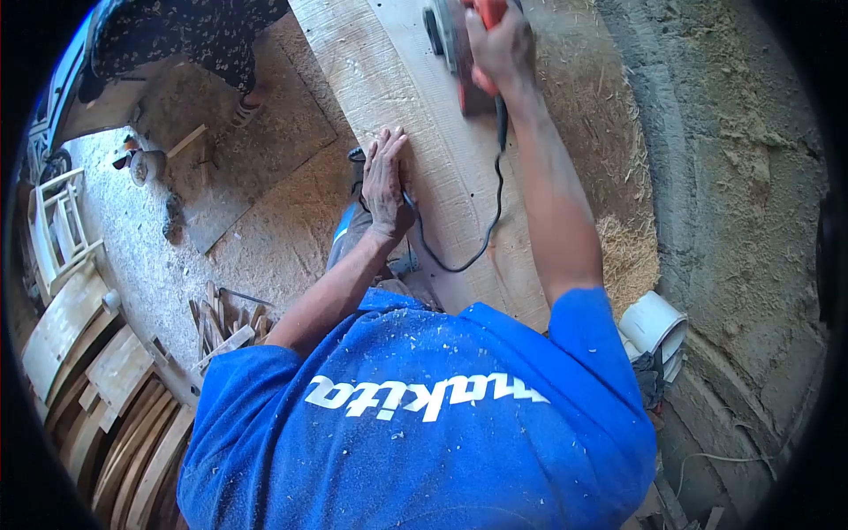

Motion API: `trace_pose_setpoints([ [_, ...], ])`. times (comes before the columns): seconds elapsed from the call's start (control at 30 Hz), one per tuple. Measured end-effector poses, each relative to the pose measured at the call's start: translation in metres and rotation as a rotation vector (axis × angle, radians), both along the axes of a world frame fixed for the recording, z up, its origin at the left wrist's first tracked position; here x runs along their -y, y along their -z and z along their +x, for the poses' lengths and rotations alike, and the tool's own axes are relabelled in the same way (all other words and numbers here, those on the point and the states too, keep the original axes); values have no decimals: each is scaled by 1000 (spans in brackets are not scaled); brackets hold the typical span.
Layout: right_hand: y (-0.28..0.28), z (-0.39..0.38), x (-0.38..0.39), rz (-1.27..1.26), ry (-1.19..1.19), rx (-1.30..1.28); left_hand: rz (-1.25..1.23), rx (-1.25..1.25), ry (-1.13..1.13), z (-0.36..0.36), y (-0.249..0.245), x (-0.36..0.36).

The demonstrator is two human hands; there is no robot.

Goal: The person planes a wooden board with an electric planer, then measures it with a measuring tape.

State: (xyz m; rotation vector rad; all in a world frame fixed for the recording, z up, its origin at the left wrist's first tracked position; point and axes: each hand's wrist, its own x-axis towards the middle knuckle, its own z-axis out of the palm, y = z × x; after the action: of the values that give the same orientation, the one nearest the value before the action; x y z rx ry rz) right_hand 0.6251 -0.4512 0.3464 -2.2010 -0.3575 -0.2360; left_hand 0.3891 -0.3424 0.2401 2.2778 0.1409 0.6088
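My right hand [507,55] is wrapped round the red handle of an electric planer [460,62] with a grey body, at the far end of the plank; the top of the tool is cut off by the frame edge. A pale wooden plank [459,190] runs away from my body, rough-sawn along its left side and smoother on the right. My left hand [386,181] lies flat on the plank's left edge, fingers stretched out and holding nothing. A black cord [493,216] trails from the planer, loops over the plank and passes by my left hand.
Wood shavings [627,252] lie right of the plank, near a white bucket [654,325] and a rough wall [715,177]. Curved wooden pieces [141,450] and a wooden frame [62,225] are stacked at left. Another person in dark patterned clothing [190,40] stands at upper left.
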Motion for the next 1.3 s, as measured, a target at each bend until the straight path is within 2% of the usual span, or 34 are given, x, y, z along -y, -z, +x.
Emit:
trace_pose_setpoints([
  [0.1, 31, 67, -28, -68, 124, -9, -21, 8, 6, 0, 2, 0],
  [0.13, 22, 67, -28, 4, 20, 33, -33, 15, -8, 0, 1, 1],
  [0.2, 27, 54, -13, -37, 20, 73, -47, 30, -17, 0, -2, -1],
  [0.23, 32, 45, -4, -80, 13, 111, -133, 20, -59, 1, -5, -1],
  [0.3, 26, -8, 30, -107, -20, 60, -223, 15, -100, 4, -16, 1],
  [0.37, 14, -77, 72, -103, -82, 42, -449, -100, -205, 14, -36, 2],
  [0.4, 9, -117, 92, -51, -84, 63, -440, -127, -217, 21, -38, 4],
  [0.43, 7, -159, 115, -26, -37, -44, -437, -123, -215, 28, -34, 7],
  [0.5, 18, -243, 166, -61, 111, -193, 19, -2, -176, 37, -17, 15],
  [0.53, 18, -285, 183, -13, 158, -199, 146, -90, -81, 37, -5, 17],
  [0.57, 7, -324, 198, -28, 236, -317, 148, -93, -80, 36, 0, 20],
  [0.6, -3, -359, 211, -44, 314, -436, 327, -129, -18, 36, 3, 23],
  [0.63, -7, -384, 224, -146, 277, -286, 506, -165, 47, 37, 5, 26],
  [0.67, -8, -404, 235, -246, 238, -136, 538, -208, 105, 39, 6, 25],
  [0.7, -10, -419, 243, -247, 239, -142, 538, -214, 108, 39, 7, 27],
  [0.77, -11, -436, 251, -188, 308, -433, 550, -234, 103, 41, 7, 29],
  [0.83, -26, -398, 230, -183, 324, -449, 574, -265, 106, 39, 3, 31],
  [0.9, -21, -344, 216, -145, 226, -257, 589, -268, 106, 43, 2, 31],
  [1.0, 8, -269, 208, -98, 146, -268, 557, -245, 112, 43, 2, 32],
  [1.1, 1, -176, 168, 2, 94, -286, 554, -264, 103, 46, -2, 32],
  [1.17, 6, -115, 138, -5, 24, -51, 555, -285, 105, 46, -7, 32],
  [1.23, 10, -56, 109, -39, -9, 13, 533, -316, 121, 46, -9, 31],
  [1.3, 21, 2, 77, 31, -54, 147, 605, -363, 119, 46, -9, 29],
])
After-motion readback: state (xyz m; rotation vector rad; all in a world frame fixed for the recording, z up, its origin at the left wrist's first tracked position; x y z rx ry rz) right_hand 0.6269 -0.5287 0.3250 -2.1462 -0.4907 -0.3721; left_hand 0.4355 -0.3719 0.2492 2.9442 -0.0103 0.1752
